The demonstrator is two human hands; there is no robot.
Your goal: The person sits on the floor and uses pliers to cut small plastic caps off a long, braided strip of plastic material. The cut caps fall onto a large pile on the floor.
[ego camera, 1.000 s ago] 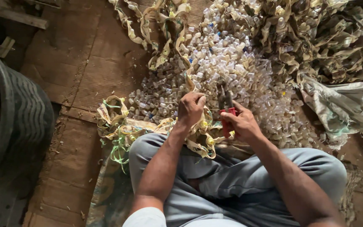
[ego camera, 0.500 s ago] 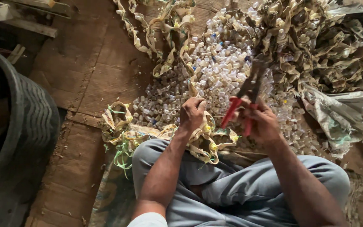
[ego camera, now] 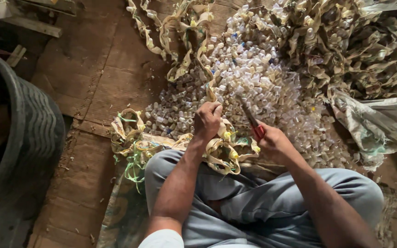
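A seated person grips a long beige strip in the left hand and red-handled scissors in the right hand, above a heap of small clear plastic caps.

The strip (crumpled, with yellowish bits along it) runs up from the left fingers, closed tight around it, over the caps toward a tangled pile of strips; its cut end loops over the grey-trousered knees. The right fingers wrap the scissor handles, blades nearly closed beside the strip.

I see a black rubber tire at the left on the wooden floor, a grey sack at the right, and a wooden plank at top left.
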